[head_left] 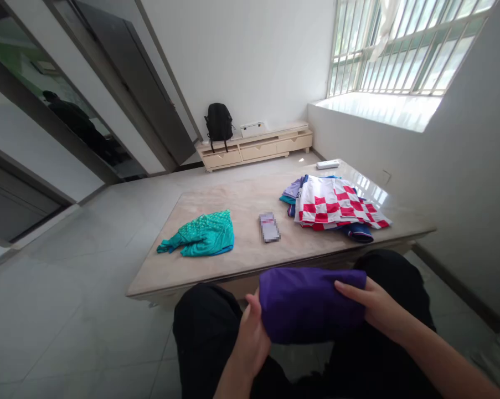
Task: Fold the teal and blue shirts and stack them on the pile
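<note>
— So, where is the purple cloth (pixel 312 302) against the fingers?

— Folded into a thick bundle over the lap, just this side of the table (pixel 216 266) edge. The left hand (pixel 253 332) grips its left end, palm cupped against the fold, fingers mostly hidden behind the fabric. The right hand (pixel 372 307) lies on the right end, fingers stretched flat and close together across the top, thumb side toward the body.

— Both holding it, then?

— The left clearly clasps it. The right presses on it from above; whether the thumb is tucked beneath, I cannot tell.

— Count things for me.

— One purple bundle in the hands. On the table: one teal garment (pixel 200 235) crumpled at the left, one phone (pixel 269 226) lying flat in the middle, one pile of clothes (pixel 335 208) at the right topped by a red-and-white checked piece, and one white remote (pixel 328 164) at the far edge. Against the far wall, one low cabinet (pixel 253 148) with one black backpack (pixel 218 123) standing on it.

— And the arms?

— Both forearms come up from the bottom of the view, the left nearly straight up, the right slanting in from the lower right corner. The wrists sit above the knees in black trousers (pixel 204 327).
</note>
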Tool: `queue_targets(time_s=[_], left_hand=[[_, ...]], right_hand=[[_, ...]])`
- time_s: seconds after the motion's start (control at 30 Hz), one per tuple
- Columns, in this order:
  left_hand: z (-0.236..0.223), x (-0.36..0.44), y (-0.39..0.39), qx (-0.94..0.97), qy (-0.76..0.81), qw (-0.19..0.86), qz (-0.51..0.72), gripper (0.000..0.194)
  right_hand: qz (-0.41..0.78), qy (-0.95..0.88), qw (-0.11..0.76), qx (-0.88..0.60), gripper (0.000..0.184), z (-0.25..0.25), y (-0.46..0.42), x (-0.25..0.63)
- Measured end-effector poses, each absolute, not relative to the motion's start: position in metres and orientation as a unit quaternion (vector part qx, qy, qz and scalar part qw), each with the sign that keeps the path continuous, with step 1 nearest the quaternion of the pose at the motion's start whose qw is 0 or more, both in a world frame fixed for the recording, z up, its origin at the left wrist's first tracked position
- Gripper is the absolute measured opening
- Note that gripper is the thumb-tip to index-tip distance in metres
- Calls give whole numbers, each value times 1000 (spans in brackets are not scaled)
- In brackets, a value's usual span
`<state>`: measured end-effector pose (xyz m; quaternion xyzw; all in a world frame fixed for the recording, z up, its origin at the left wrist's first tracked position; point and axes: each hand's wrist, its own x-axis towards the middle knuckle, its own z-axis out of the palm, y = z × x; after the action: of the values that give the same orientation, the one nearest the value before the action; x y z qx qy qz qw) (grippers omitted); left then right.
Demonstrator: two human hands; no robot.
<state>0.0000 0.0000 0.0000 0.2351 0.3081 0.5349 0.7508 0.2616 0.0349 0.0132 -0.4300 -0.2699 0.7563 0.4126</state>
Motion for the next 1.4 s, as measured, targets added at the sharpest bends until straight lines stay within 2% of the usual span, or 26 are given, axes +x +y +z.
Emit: queue_targets(time_s=[0.17,0.23,0.33,0.43,0.53,0.63,0.77,0.9,1.03,1.17,1.3,1.4], left_hand=[[12,11,4,356,479,555,579,106],[16,7,11,421,522,466,577,107],[21,-2,22,496,525,403,562,88],[26,-7,33,527,519,419,527,59],[30,-6,40,552,521,410,506,42],[33,-4,45,585,520,386,489,37],[31,-7,46,629,568,310,431,42],[27,-9,49,686,594,199,371,26],[35,4,70,726,571,78,376,19],[66,34,134,749,518,43,411,16],[106,72,259,780,476,105,393,8],[120,102,366,778,489,133,371,10]], right_hand=[[755,-290,422,-411,30,15,44,261],[747,-308,426,-406,31,16,49,266],[745,-322,431,-395,31,20,57,276],[733,-328,450,-390,28,24,62,282],[706,-328,480,-405,28,26,64,282],[694,-327,490,-414,28,26,63,282],[648,-367,484,-459,32,21,62,289],[522,-455,472,-546,37,13,65,304],[373,-526,495,-582,39,11,74,325],[273,-544,547,-574,36,30,109,353],[327,-482,544,-604,43,58,203,376],[317,-460,538,-631,44,69,305,390]])
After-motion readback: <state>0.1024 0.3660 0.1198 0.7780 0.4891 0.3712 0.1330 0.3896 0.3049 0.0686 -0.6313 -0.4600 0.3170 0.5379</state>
